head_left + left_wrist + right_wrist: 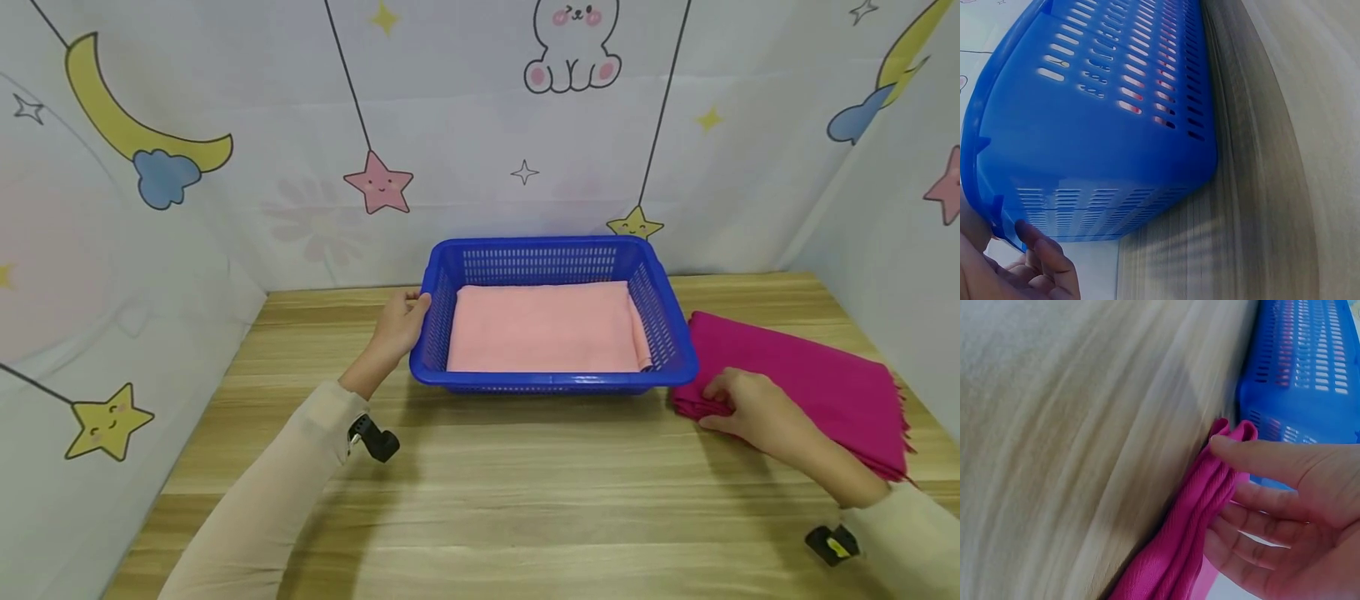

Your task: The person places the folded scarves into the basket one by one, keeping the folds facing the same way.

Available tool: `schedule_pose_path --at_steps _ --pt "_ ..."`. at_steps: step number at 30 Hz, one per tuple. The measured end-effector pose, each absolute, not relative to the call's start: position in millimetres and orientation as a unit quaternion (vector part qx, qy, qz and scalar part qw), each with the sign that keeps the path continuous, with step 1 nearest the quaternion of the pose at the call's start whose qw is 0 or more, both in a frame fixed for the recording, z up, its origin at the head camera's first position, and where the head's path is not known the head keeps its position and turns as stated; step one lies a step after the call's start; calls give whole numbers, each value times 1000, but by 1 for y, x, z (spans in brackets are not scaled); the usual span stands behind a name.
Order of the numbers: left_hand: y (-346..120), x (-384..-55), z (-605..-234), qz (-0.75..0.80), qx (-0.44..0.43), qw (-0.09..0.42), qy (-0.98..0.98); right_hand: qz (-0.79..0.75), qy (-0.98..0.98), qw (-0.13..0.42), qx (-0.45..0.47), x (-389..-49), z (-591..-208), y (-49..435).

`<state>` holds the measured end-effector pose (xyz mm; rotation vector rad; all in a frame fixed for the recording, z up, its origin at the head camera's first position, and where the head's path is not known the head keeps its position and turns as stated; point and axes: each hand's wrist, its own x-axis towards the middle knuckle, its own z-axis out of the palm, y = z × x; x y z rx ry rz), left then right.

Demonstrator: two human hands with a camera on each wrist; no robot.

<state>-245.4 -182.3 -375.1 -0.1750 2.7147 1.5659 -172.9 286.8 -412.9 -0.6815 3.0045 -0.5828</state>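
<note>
My left hand grips the left rim of a blue plastic basket, its thumb and fingers on either side of the edge in the left wrist view. Inside the basket lies a folded light pink cloth. To the right is a folded magenta scarf with fringe at its far right end. My right hand pinches the scarf's near left corner. In the right wrist view the thumb presses the stacked folds while the other fingers lie over the upper side.
The basket stands on a wood-grain table, close to the back curtain printed with stars and a moon. More printed curtain rises at the left and right sides. The scarf's left end is right beside the basket.
</note>
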Motion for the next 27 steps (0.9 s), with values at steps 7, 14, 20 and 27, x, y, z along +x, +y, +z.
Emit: schedule_pose_path --at_steps 7,14,20,27 --pt "-182 -245 -373 503 -53 3 863 -129 969 -9 -212 -166 -413 278" --pt "-181 -247 -376 514 -57 7 856 -103 969 -32 -224 -163 -415 274" --pt "-181 -247 -376 511 -55 3 858 -84 968 -58 -230 -163 -416 272" --pt "-181 -246 -377 520 -53 2 853 -48 969 -73 -231 -163 -420 269"
